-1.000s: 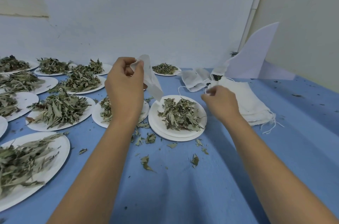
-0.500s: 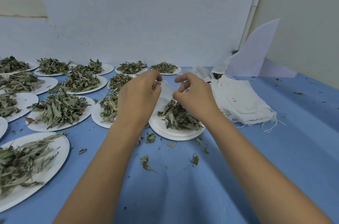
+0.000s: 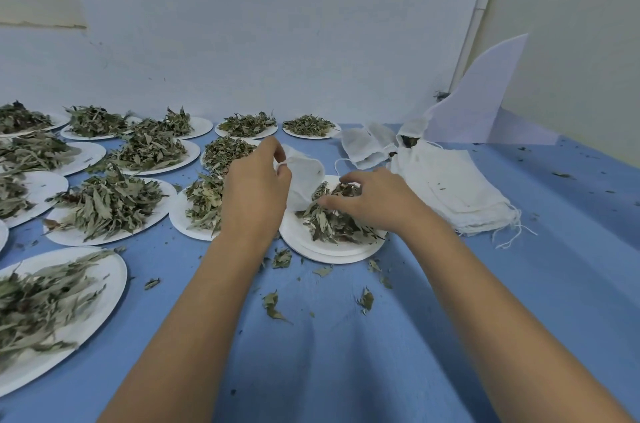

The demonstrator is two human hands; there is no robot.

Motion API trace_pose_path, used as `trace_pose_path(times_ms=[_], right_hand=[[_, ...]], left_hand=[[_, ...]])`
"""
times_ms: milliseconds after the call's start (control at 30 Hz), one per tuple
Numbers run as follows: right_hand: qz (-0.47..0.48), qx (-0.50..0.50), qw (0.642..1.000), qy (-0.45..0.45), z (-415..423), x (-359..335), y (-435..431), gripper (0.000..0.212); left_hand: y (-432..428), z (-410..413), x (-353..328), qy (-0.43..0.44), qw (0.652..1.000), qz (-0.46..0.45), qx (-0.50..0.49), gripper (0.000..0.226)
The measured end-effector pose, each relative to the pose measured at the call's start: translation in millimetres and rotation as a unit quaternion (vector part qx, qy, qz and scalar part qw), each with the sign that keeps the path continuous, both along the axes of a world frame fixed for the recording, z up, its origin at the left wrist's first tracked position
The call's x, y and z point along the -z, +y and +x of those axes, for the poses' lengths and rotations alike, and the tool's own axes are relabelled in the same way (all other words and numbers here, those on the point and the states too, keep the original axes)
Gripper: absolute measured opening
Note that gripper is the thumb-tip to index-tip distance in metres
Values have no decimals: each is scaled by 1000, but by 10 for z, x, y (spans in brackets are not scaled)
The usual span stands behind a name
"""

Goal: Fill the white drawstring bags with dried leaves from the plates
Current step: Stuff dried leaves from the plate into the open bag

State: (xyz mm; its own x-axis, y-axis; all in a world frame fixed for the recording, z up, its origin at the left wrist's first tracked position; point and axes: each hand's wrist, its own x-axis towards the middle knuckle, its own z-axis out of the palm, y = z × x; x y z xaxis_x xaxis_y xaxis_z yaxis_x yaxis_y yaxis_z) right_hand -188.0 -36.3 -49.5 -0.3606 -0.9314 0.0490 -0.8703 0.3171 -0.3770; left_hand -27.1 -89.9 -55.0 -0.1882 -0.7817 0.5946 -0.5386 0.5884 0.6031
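My left hand [image 3: 258, 190] holds a white drawstring bag [image 3: 304, 176] by its mouth, just above the left side of a stack of white plates [image 3: 329, 251]. The bag hangs open toward the right. My right hand [image 3: 372, 201] is down on the pile of dried leaves [image 3: 329, 221] on that plate, fingers curled into the leaves. A stack of flat empty bags [image 3: 453, 190] lies to the right of the plate. Two more bags [image 3: 367, 145] lie behind it.
Many white plates heaped with dried leaves [image 3: 107, 204] cover the blue table [image 3: 346, 353] to the left and back. Loose leaf bits [image 3: 273, 305] are scattered in front of the plate. A white foam piece [image 3: 478, 100] leans in the back right corner.
My right hand let go of the bag's mouth and dropped onto the leaf pile. My left hand keeps the bag, now hanging open over the plate.
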Motion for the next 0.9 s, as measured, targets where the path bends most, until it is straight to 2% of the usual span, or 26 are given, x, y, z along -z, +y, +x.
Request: trace_pose_path(times_ms=[67, 233, 333, 400, 500, 667, 767, 900], right_hand=[[39, 1, 999, 24, 69, 44, 1, 80], [66, 21, 994, 82, 166, 56, 26, 98], [95, 37, 992, 76, 165, 47, 44, 110], [103, 34, 992, 63, 184, 74, 51, 111], [82, 31, 995, 48, 227, 109, 28, 98], [-6, 21, 1000, 8, 185, 61, -2, 52], [-46, 18, 999, -5, 109, 44, 4, 45], [-88, 20, 995, -53, 56, 54, 0, 45]], left_hand=[[12, -29, 17, 30, 999, 18, 5, 6], [20, -74, 35, 132, 989, 70, 14, 6], [5, -66, 39, 169, 982, 80, 21, 8], [7, -62, 38, 180, 980, 79, 20, 8], [9, -67, 34, 197, 976, 88, 12, 10], [-5, -69, 11, 228, 964, 138, 8, 12], [0, -62, -9, 238, 961, 141, 0, 15], [-1, -60, -25, 234, 962, 138, -29, 6]])
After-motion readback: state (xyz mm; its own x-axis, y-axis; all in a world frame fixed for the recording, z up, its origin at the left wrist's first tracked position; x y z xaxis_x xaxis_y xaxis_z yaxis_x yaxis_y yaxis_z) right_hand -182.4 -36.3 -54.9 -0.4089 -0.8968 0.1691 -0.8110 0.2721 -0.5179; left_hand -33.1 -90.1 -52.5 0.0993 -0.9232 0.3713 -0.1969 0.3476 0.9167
